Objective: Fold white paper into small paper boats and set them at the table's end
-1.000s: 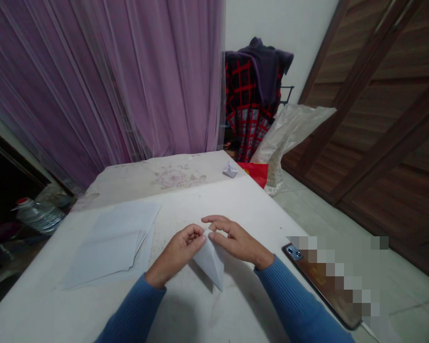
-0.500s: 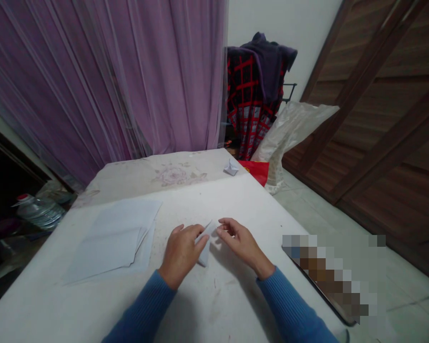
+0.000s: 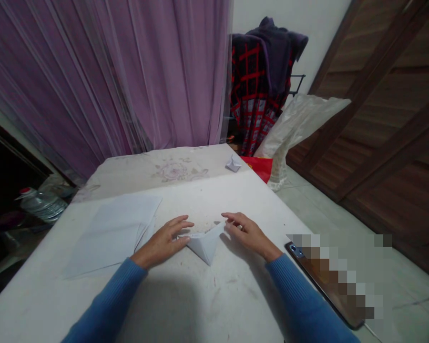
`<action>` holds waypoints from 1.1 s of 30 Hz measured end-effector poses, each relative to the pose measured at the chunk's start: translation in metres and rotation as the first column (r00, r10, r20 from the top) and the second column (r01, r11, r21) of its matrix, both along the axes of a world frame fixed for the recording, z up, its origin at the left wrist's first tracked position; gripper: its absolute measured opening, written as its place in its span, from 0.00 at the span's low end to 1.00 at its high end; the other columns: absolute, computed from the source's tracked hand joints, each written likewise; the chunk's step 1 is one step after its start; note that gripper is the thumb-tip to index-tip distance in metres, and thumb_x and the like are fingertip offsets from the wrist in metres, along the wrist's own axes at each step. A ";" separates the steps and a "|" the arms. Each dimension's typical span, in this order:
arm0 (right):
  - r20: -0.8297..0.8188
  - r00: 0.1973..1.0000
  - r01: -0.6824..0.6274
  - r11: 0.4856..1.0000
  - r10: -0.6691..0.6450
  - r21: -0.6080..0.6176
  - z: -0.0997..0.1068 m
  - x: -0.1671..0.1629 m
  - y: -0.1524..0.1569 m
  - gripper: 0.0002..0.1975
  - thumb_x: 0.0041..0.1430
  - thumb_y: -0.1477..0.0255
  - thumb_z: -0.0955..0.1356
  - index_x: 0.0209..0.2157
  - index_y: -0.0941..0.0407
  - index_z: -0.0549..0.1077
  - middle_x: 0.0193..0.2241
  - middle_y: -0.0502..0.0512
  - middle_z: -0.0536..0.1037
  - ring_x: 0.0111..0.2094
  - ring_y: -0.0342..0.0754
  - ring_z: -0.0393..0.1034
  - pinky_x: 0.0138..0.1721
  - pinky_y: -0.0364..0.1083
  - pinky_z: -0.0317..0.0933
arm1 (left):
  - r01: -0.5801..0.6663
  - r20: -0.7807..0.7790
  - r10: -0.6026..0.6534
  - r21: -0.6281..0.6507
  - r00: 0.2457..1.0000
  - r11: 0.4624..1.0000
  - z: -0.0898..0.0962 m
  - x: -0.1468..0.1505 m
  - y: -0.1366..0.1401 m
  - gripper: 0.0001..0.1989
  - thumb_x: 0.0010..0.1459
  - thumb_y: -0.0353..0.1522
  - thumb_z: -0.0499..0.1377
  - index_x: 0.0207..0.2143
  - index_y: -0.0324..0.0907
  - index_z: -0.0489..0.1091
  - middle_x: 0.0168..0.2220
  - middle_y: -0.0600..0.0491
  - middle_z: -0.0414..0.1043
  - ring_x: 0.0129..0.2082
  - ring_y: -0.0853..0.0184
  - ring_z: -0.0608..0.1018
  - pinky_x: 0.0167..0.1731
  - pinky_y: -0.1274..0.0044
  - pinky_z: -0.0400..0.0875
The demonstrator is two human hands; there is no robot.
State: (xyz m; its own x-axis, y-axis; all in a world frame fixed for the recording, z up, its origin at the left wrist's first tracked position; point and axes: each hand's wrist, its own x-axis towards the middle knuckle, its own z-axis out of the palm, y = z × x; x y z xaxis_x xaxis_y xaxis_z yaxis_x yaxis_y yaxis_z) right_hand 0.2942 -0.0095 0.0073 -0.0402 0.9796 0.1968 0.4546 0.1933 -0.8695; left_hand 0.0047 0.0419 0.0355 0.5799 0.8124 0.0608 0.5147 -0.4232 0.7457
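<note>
A folded white paper (image 3: 206, 246) stands on the table in front of me, its two upper corners spread apart and its point down towards me. My left hand (image 3: 166, 240) has its left corner between thumb and fingers, with the index finger stretched out above. The right corner sits in a pinch of my right hand (image 3: 246, 233), whose index finger is raised. Part of each corner is hidden by the fingers. A smaller folded paper piece (image 3: 233, 164) rests at the table's far right corner.
Left of my hands lies a stack of white paper sheets (image 3: 107, 236). A phone (image 3: 325, 286) with a cable lies along the table's right edge. A red bag (image 3: 259, 167) and a whitish plastic bag (image 3: 300, 124) are beyond that edge; a water bottle (image 3: 43, 205) is off the left side.
My hands have moved apart, the left one further left. The paper, narrow and folded together before, is now spread into a wide triangle between them.
</note>
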 end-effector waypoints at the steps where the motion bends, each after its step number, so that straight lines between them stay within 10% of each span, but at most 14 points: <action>1: 0.033 0.998 -0.049 0.999 0.048 0.012 0.004 0.001 0.001 0.18 0.58 0.65 0.66 0.49 0.51 0.75 0.38 0.55 0.75 0.35 0.46 0.69 0.34 0.45 0.64 | 0.023 -0.009 -0.023 -0.026 1.000 0.999 -0.002 -0.002 0.002 0.20 0.55 0.40 0.61 0.50 0.49 0.74 0.62 0.46 0.63 0.60 0.57 0.68 0.57 0.67 0.64; 13: 0.095 0.956 -0.274 0.961 0.276 -0.035 0.022 0.002 0.013 0.16 0.58 0.64 0.68 0.47 0.51 0.76 0.52 0.57 0.71 0.51 0.51 0.68 0.43 0.47 0.67 | 0.132 -0.182 -0.114 0.091 0.977 0.987 -0.009 0.010 0.001 0.09 0.59 0.38 0.57 0.33 0.44 0.74 0.43 0.50 0.77 0.45 0.62 0.75 0.47 0.74 0.66; 17: 0.260 0.933 -0.241 0.969 0.248 -0.060 0.020 0.002 0.019 0.08 0.58 0.70 0.67 0.33 0.54 0.79 0.45 0.58 0.75 0.50 0.52 0.70 0.51 0.51 0.63 | 0.104 -0.240 -0.084 0.071 0.967 0.992 -0.004 0.014 -0.001 0.12 0.59 0.40 0.55 0.34 0.43 0.73 0.35 0.52 0.75 0.38 0.64 0.75 0.40 0.76 0.66; 33: 0.619 0.785 -0.055 0.997 0.016 0.044 -0.016 0.005 0.010 0.08 0.59 0.69 0.66 0.31 0.54 0.78 0.49 0.58 0.76 0.57 0.54 0.64 0.55 0.53 0.58 | -0.001 -0.143 -0.039 -0.268 0.989 0.964 -0.010 -0.008 0.012 0.19 0.58 0.44 0.50 0.38 0.41 0.73 0.31 0.55 0.72 0.33 0.66 0.73 0.34 0.78 0.65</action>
